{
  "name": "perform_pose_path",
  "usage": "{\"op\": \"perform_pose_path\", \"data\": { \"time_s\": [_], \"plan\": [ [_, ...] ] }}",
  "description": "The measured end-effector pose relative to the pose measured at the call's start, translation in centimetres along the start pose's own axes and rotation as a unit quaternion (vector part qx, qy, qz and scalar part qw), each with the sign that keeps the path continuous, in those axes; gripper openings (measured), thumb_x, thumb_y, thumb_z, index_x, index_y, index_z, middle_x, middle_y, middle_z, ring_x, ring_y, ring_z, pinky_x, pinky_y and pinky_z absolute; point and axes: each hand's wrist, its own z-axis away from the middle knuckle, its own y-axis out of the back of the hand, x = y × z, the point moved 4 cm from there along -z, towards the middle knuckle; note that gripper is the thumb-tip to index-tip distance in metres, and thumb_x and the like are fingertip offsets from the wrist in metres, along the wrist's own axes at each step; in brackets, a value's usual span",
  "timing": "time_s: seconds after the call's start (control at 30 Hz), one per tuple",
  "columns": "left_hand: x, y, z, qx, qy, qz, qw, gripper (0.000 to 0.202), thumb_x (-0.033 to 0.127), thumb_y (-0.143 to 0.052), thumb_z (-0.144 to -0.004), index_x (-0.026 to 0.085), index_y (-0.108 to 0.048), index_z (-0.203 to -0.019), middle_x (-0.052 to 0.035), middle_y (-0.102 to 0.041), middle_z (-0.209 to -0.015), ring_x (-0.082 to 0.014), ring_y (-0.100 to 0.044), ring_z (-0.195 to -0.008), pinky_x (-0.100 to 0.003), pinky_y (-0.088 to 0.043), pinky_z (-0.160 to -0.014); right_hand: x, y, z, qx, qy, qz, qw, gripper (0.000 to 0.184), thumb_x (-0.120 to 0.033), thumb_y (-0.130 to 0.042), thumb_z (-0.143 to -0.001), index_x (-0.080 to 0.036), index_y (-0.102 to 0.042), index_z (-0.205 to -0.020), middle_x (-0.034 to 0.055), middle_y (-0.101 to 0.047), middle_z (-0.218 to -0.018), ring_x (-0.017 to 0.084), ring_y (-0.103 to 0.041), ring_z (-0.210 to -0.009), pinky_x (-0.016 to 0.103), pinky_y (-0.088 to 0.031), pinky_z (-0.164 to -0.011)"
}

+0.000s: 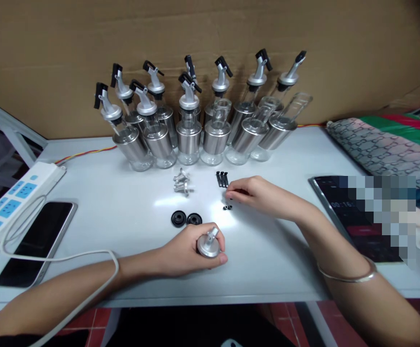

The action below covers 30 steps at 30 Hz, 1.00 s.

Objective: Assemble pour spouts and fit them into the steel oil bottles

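Note:
My left hand (186, 250) is closed around a silver metal pourer cap (209, 245), held just above the white table (123, 217). My right hand (253, 193) rests on the table with its fingertips pinched at small black parts (227, 207). A few black lever pieces (222, 179) lie just beyond that hand. Two black round gaskets (186, 219) sit in front of my left hand. A small pile of silver spouts (182, 183) lies further back.
Several glass and steel dispenser bottles (188, 137) stand in a row at the back, some without tops. A phone (38, 238) and a white power strip (11, 197) lie at the left. A dark tablet (343, 217) lies at the right, beside folded cloth (383, 144).

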Motion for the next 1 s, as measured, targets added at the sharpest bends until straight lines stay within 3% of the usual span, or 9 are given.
{"op": "perform_pose_path", "data": {
  "time_s": [0.2, 0.43, 0.67, 1.0],
  "plan": [
    [0.1, 0.0, -0.1, 0.003, 0.002, -0.011, 1.000, 0.017, 0.025, -0.064, -0.075, 0.016, -0.050, -0.076, 0.0038, -0.049, -0.069, -0.0077, -0.041, -0.060, -0.020, -0.034, -0.057, 0.0, -0.1, -0.2, 0.014, 0.012, -0.021, 1.000, 0.021, -0.024, -0.049, -0.088, -0.015, -0.066, -0.080, 0.0041, -0.068, -0.078, 0.015, -0.058, -0.070, 0.025, -0.040, -0.066],
    [0.1, 0.0, -0.1, 0.007, 0.004, -0.018, 1.000, 0.017, 0.026, -0.064, -0.073, 0.016, -0.050, -0.075, 0.0035, -0.050, -0.068, -0.0081, -0.041, -0.061, -0.021, -0.034, -0.059, -0.4, 0.0, 0.0, 0.002, 0.006, -0.002, 1.000, 0.030, -0.030, -0.046, -0.091, -0.014, -0.069, -0.082, 0.0056, -0.070, -0.078, 0.015, -0.058, -0.068, 0.026, -0.040, -0.064],
    [0.0, 0.1, -0.1, 0.006, 0.010, -0.021, 1.000, 0.017, 0.026, -0.064, -0.074, 0.016, -0.051, -0.075, 0.0023, -0.050, -0.070, -0.0087, -0.043, -0.062, -0.020, -0.035, -0.058, -1.0, -0.6, -0.1, -0.001, 0.039, -0.011, 0.999, 0.022, -0.022, -0.050, -0.089, -0.015, -0.070, -0.085, 0.0063, -0.071, -0.085, 0.017, -0.061, -0.074, 0.027, -0.043, -0.070],
    [-0.2, 0.0, -0.2, 0.006, 0.020, -0.015, 1.000, 0.018, 0.027, -0.065, -0.072, 0.016, -0.050, -0.075, 0.0035, -0.049, -0.067, -0.0081, -0.041, -0.060, -0.020, -0.033, -0.056, -0.3, -1.0, -0.5, 0.022, 0.021, -0.040, 0.999, 0.015, -0.016, -0.053, -0.085, -0.015, -0.069, -0.084, 0.0041, -0.069, -0.078, 0.015, -0.060, -0.068, 0.026, -0.043, -0.066]
  ]
}}
